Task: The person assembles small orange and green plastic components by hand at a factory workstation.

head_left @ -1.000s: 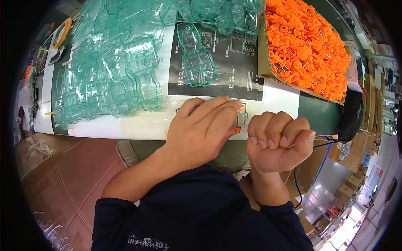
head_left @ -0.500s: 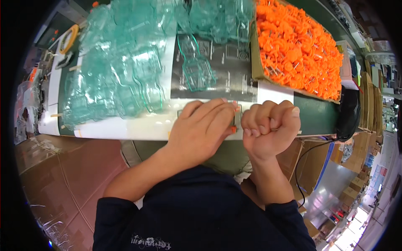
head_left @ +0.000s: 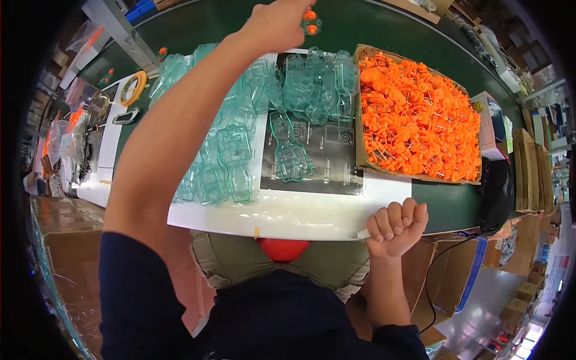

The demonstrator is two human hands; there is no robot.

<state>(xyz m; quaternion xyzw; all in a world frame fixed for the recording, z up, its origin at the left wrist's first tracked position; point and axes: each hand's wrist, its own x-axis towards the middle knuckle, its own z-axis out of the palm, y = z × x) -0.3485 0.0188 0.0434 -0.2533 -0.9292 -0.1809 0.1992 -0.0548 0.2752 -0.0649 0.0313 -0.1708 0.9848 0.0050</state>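
Note:
My left hand (head_left: 281,25) is stretched far over the bench at the top edge. It holds a small clear-green plastic piece with orange knobs (head_left: 310,23); part of the hand lies outside the picture. At the bench's front edge, my right hand (head_left: 396,227) is curled into a fist, and a small white tip (head_left: 363,234) sticks out of it. What that tip belongs to is hidden. Clear-green moulded plastic shells (head_left: 231,159) lie heaped beneath my left forearm. One single shell (head_left: 292,161) rests on a black printed sheet (head_left: 336,174) between my hands.
An open cardboard box (head_left: 359,144) full of orange plastic-headed pins (head_left: 414,120) stands to the right. More green shells (head_left: 318,84) are piled beside it. A yellow tape roll (head_left: 133,89) lies at the left. A black pouch (head_left: 497,195) with a cable hangs at the right edge.
My left hand has left the front edge and reached up to the far side with the knobbed piece. My right hand stays closed near the front edge. The view has shifted, showing more of the bench.

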